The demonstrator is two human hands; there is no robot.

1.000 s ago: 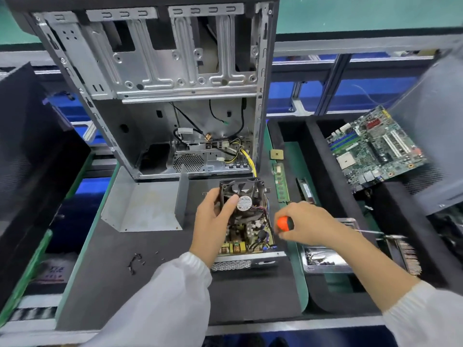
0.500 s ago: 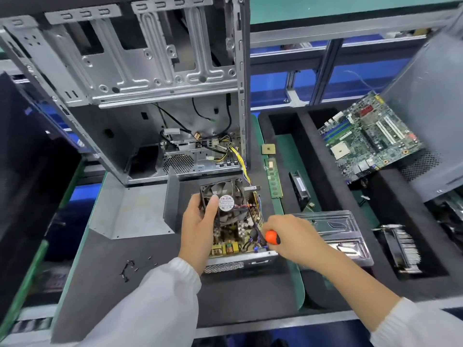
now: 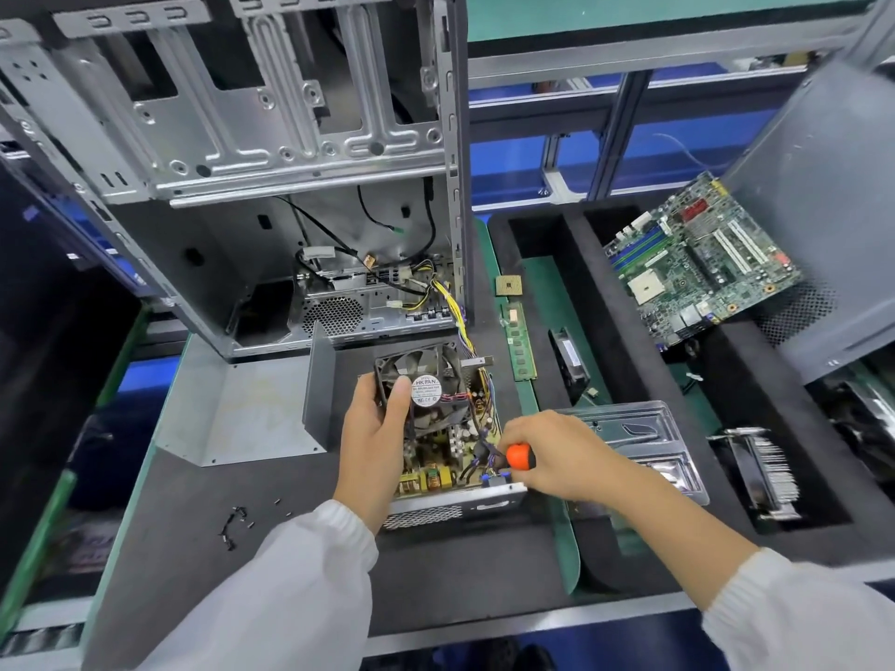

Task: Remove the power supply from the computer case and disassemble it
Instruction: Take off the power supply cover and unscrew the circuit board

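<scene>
At centre frame the left hand (image 3: pixel 375 428) is gripping the black square cooling fan (image 3: pixel 420 380) while the right hand (image 3: pixel 547 452), gripping the orange-handled screwdriver (image 3: pixel 520 456), is working the opened grey metal power supply (image 3: pixel 448 447), risking a slip onto wiring.

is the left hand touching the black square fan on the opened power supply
Touching. The head view shows the left hand gripping the black square fan, thumb laid across its round label and fingers curled round its left edge, with no gap.
</scene>
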